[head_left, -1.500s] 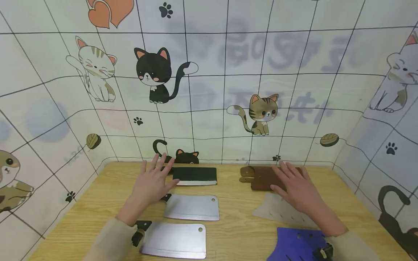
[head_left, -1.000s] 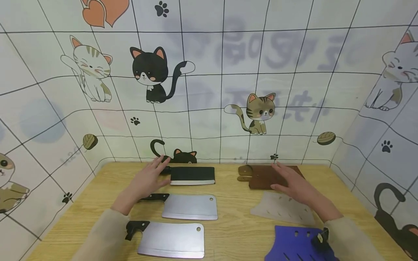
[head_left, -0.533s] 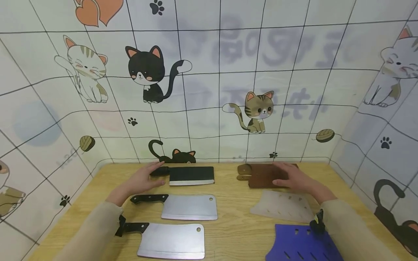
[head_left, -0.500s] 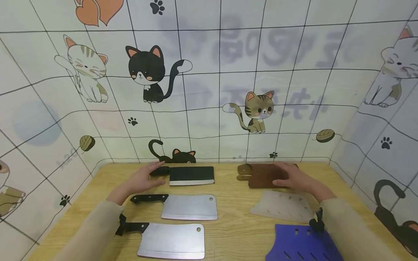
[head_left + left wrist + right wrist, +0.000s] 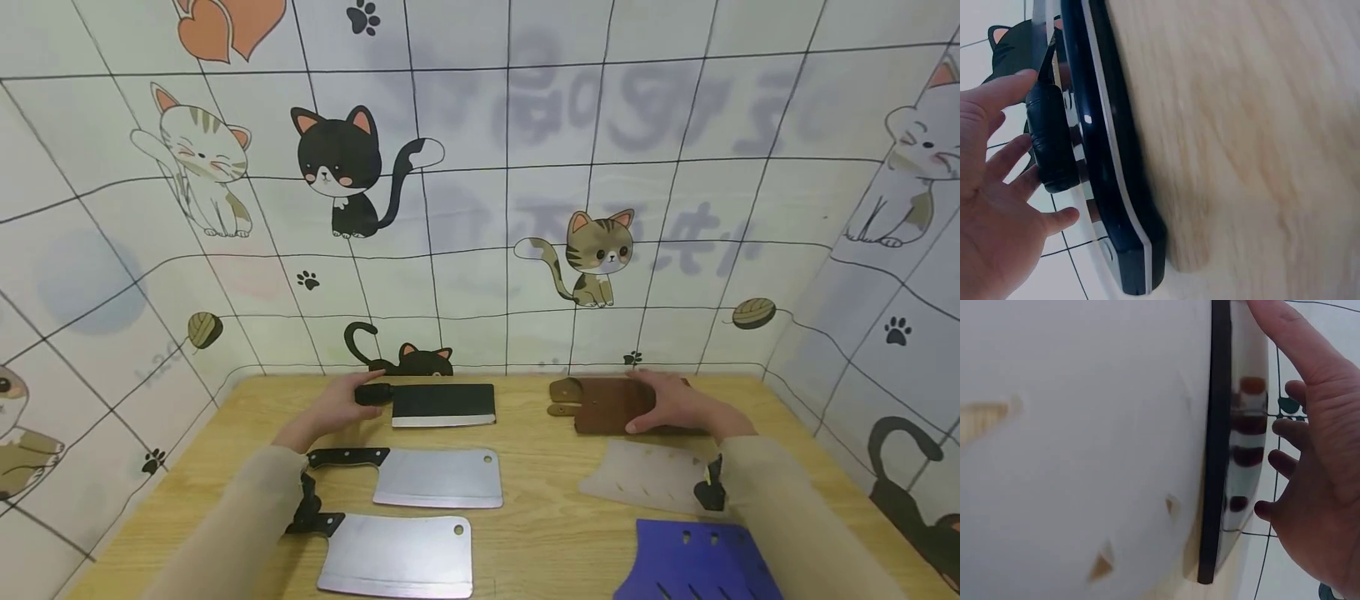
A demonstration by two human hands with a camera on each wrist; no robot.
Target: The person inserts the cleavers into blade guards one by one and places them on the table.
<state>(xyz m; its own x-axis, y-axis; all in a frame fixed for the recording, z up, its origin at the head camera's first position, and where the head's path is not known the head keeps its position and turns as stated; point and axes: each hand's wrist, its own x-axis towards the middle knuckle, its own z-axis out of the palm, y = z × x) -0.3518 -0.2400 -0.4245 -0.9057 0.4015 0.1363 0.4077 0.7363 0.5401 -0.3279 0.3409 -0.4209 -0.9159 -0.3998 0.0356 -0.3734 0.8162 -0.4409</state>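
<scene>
At the back left lies a cleaver with a black blade (image 5: 442,401), a pale cutting edge and a black handle (image 5: 1051,137). My left hand (image 5: 332,410) reaches around that handle, fingers spread and apart, thumb close to its blade end in the left wrist view. The brown leather sheath (image 5: 600,408), with two straps at its left end, lies at the back right. Over its right part my right hand (image 5: 678,406) hovers with fingers parted, thumb near the front edge; the right wrist view shows the sheath (image 5: 1215,450) as a dark strip beside this hand (image 5: 1329,462).
Two silver cleavers, the middle one (image 5: 442,477) and the nearest one (image 5: 401,555), lie in front on the left, black handles leftward. A translucent slotted sheath (image 5: 645,475) and a blue slotted sheath (image 5: 686,558) lie on the right. A cat-printed cloth (image 5: 480,275) rises behind the wooden table (image 5: 536,500).
Both hands have come down from a flat, spread position above the things. The left is now at the black cleaver's handle, the right at the brown sheath's right part.
</scene>
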